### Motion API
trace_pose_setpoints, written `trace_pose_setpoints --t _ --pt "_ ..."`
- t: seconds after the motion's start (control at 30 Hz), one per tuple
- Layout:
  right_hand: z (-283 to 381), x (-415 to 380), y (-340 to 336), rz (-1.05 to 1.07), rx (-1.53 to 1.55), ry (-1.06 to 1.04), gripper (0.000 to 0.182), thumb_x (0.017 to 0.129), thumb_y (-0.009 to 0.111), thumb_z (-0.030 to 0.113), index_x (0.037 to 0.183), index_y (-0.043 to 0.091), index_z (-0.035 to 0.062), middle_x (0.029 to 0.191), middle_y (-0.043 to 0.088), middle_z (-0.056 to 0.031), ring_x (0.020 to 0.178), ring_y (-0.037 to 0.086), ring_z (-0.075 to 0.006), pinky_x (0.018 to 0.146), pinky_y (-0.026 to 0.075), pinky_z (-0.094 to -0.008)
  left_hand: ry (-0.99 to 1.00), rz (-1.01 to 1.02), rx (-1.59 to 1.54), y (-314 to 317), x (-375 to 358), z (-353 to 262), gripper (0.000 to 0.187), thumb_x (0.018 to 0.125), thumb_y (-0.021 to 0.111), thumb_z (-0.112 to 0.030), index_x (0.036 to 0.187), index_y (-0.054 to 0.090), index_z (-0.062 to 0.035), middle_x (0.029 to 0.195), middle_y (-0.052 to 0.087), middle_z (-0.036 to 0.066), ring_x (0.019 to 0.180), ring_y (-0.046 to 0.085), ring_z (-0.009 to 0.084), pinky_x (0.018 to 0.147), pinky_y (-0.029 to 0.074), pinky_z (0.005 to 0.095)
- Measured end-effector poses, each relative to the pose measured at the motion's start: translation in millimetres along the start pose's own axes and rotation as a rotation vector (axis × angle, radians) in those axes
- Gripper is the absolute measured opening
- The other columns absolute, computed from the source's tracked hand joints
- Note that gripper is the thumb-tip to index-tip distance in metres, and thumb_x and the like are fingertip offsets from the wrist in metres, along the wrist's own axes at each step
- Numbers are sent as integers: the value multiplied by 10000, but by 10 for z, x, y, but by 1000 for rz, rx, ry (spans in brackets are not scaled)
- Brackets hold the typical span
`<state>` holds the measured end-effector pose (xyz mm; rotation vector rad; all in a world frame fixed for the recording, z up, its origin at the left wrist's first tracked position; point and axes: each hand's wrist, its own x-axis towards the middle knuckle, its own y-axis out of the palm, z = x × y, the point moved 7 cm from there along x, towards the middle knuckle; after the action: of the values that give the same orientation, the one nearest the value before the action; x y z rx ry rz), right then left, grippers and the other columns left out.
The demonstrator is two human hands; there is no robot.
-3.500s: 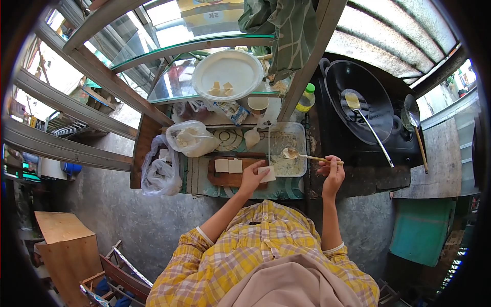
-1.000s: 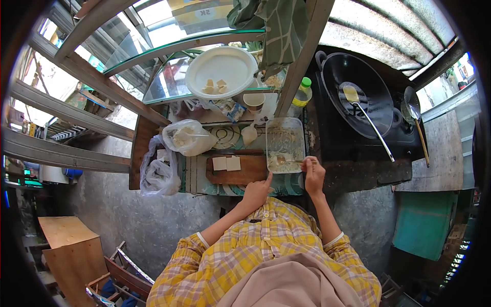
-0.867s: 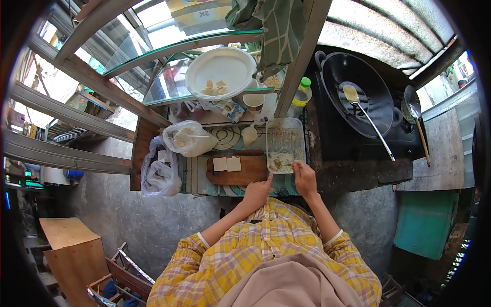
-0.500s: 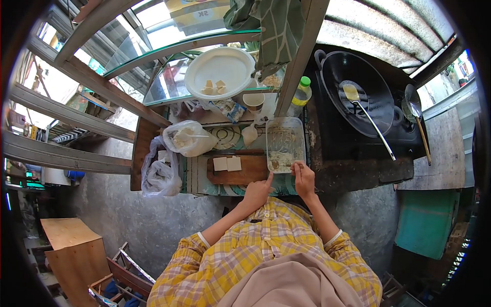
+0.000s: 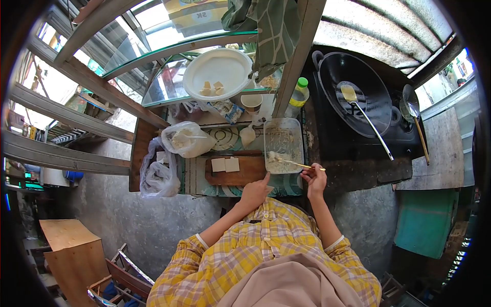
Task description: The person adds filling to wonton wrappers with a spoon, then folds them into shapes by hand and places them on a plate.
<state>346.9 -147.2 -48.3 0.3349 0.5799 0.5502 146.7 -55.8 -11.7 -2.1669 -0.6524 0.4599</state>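
Observation:
My right hand [image 5: 314, 179] pinches the end of a gold spoon [image 5: 297, 163]. The spoon's bowl carries a pale, pasty filling and hovers over or rests in a clear plastic container [image 5: 297, 134] with pale residue on its walls and floor. My left hand [image 5: 254, 192] is by the container's near left corner, index finger pointing at it. A pale flat sheet [image 5: 269, 189] shows beside its curled fingers, mostly hidden. Left of the container, two square pale sheets [image 5: 225, 165] lie on a wooden cutting board [image 5: 240, 176].
Two plastic bags [image 5: 188, 139] [image 5: 159, 176] stand at left. A white plate [image 5: 217, 69] with folded pieces is on the glass shelf behind. At right, a dark wok [image 5: 353, 110] with a spatula [image 5: 371, 125] sits on the stove. A green-capped bottle [image 5: 297, 97] stands between.
My right hand has moved slightly right and tipped the spoon, whose handle now lies across the container with filling on its bowl. My left hand has barely moved.

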Motion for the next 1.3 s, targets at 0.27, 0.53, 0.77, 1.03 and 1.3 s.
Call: trace_pose_setpoints --t 0.27,0.53,0.77,1.03,1.3 --pt "448 -266 373 303 106 -50 278 952 414 288 1062 520 57 935 620 -99 786 595 -141 614 549 -296 -429 -197 -1102 -21 191 458 317 842 616 -115 1123 566 24 955 634 68 801 618 129 685 495 232" --pt "644 -409 673 545 373 76 233 949 368 281 921 501 92 983 575 -73 923 541 -179 650 532 -324 -538 -111 -1682 -367 411 237 306 876 561 -125 1152 541 6 1027 619 82 872 625 165 749 531 277" --pt "585 -334 643 530 496 112 159 880 359 208 769 415 111 881 559 -65 869 538 -194 688 478 -335 -526 24 -1789 -487 404 -40 298 889 524 -114 1156 522 17 1041 616 110 910 625 189 776 538 297" --pt "523 -319 591 549 572 142 159 862 358 195 734 398 109 837 565 -66 839 540 -195 677 460 -331 -503 114 -1914 -603 323 -242 349 907 475 -125 1207 448 50 1069 599 129 935 619 192 813 536 264" --pt "515 -347 575 547 578 127 162 865 350 196 733 392 113 850 571 -68 833 531 -193 669 452 -332 -545 160 -2128 -564 298 -320 294 925 449 -124 1165 472 45 1058 601 130 954 612 206 828 540 279"
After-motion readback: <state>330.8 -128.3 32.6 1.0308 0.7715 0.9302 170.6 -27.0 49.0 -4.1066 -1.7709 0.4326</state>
